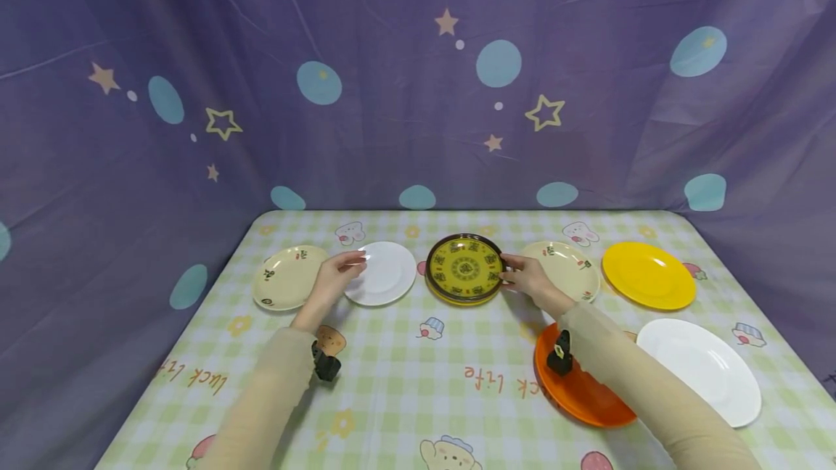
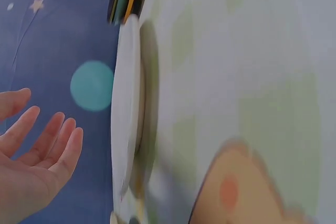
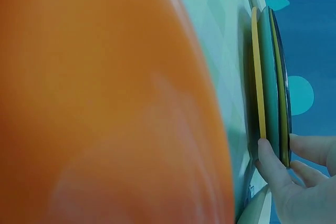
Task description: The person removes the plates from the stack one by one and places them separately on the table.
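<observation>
A yellow plate with a dark patterned ring and rim (image 1: pixel 465 268) lies on top of a stack at the middle back. My right hand (image 1: pixel 525 278) grips its right edge, fingertips at the rim. In the right wrist view, a green plate (image 3: pixel 269 77) and a yellow plate (image 3: pixel 258 72) show beneath it, with one fingertip low beside them. My left hand (image 1: pixel 338 274) hovers over the left edge of a small white plate (image 1: pixel 385 274), fingers loosely spread and holding nothing. The left wrist view shows this hand (image 2: pixel 39 161) above the white plate's level (image 2: pixel 126 103).
A cream plate (image 1: pixel 287 281) with small prints lies at the far left, another cream plate (image 1: pixel 562 267) behind my right hand. To the right are a yellow oval plate (image 1: pixel 649 275), a large white plate (image 1: pixel 702 368) and an orange plate (image 1: pixel 581 390) under my right forearm. A checked cloth (image 1: pixel 392 397) covers the table.
</observation>
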Action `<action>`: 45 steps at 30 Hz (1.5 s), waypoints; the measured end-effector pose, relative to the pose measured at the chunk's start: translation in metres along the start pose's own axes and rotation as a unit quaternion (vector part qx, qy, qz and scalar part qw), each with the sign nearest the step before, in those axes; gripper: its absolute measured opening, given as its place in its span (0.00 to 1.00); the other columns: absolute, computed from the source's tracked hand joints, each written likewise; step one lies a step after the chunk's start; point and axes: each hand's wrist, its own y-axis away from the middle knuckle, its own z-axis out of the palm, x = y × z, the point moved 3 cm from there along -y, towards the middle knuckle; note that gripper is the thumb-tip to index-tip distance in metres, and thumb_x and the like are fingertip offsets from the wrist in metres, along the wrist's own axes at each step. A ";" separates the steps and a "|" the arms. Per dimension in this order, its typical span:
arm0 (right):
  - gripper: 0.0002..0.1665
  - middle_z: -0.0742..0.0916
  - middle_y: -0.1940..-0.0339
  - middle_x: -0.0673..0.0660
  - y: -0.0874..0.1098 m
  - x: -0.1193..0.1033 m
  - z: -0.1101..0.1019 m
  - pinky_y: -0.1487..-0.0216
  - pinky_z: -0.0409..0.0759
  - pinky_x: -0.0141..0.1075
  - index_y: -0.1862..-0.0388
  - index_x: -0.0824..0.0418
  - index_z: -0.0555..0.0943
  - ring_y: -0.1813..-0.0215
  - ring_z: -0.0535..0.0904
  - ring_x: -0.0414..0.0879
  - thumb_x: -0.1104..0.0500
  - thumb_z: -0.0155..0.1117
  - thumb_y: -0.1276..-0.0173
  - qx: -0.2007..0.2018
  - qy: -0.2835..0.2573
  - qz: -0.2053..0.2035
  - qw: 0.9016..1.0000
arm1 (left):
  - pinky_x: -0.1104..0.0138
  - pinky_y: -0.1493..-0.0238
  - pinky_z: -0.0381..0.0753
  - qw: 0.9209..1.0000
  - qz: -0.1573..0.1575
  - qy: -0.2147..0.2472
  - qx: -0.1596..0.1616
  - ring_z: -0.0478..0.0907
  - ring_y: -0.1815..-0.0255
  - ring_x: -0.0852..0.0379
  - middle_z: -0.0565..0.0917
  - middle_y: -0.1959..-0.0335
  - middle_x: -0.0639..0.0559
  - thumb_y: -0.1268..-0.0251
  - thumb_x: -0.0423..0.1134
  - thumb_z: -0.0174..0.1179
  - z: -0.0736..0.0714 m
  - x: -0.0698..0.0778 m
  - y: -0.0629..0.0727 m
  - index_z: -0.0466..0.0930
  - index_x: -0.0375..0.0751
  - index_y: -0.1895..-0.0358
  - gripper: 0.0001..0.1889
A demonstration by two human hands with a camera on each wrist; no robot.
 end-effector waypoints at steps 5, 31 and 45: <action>0.34 0.64 0.23 0.77 -0.001 0.001 -0.001 0.46 0.86 0.41 0.22 0.76 0.60 0.30 0.71 0.70 0.78 0.53 0.25 -0.002 0.002 -0.001 1.000 | 0.78 0.54 0.79 0.999 0.031 0.010 -0.013 0.81 0.44 0.33 0.84 0.48 0.26 0.29 0.23 0.57 0.021 0.004 -0.003 0.77 0.18 0.40 0.17; 0.33 0.62 0.22 0.77 0.001 0.001 -0.001 0.41 0.83 0.45 0.22 0.75 0.59 0.30 0.71 0.70 0.77 0.50 0.24 -0.008 0.014 0.001 1.000 | 0.64 0.53 0.87 0.997 0.020 0.061 -0.046 0.84 0.58 0.45 0.83 0.51 0.25 0.35 0.20 0.55 0.090 0.008 -0.009 0.77 0.16 0.42 0.18; 0.34 0.62 0.22 0.78 0.001 0.000 0.000 0.40 0.82 0.46 0.22 0.76 0.59 0.29 0.69 0.70 0.78 0.51 0.24 -0.009 -0.003 0.001 1.000 | 0.61 0.50 0.87 0.997 -0.018 0.048 -0.053 0.84 0.51 0.36 0.82 0.47 0.27 0.34 0.21 0.58 0.111 0.008 -0.013 0.74 0.18 0.37 0.22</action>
